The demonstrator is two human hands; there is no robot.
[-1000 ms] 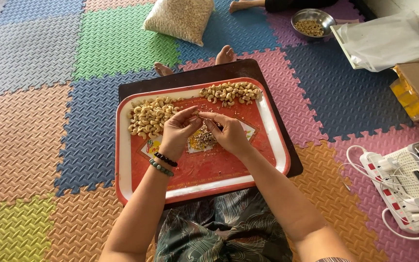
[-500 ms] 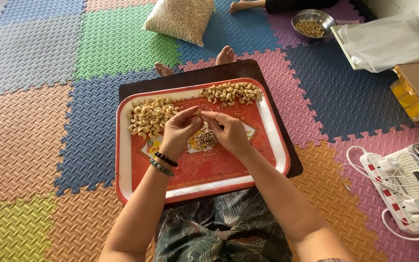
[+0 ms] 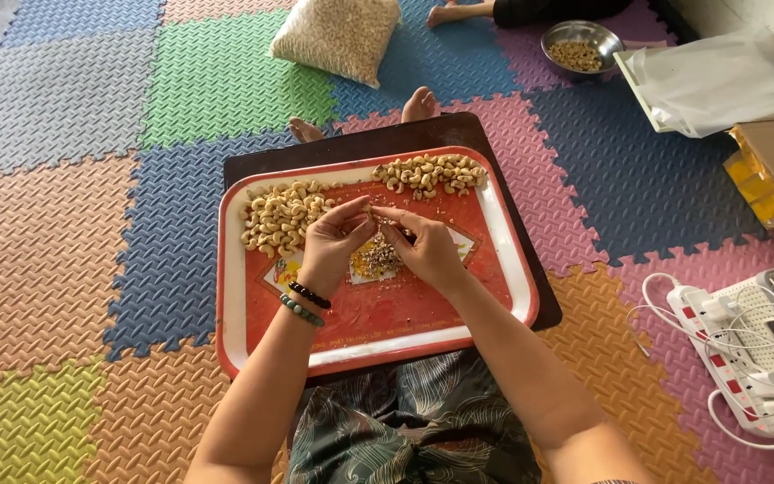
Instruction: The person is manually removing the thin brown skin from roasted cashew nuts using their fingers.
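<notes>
Peeling one pale cashew nut [image 3: 371, 213], pinched between left hand [image 3: 333, 240] and right hand [image 3: 425, 249]; two heaps on red plastic tray [image 3: 505, 242], which is peeled unclear.

Bright, even daylight, soft shadows, sharp focus, slight bending at the edges.

On the red tray [image 3: 253, 341], the lower half and the right side lie bare, open to a passing hand. Two cashew heaps block its top: one at upper left [image 3: 278, 218], one at upper centre [image 3: 427, 172]. A small pile of husk scraps [image 3: 374, 258] sits mid-tray. Cables and a power strip [image 3: 727, 350] clutter the floor at lower right.
</notes>
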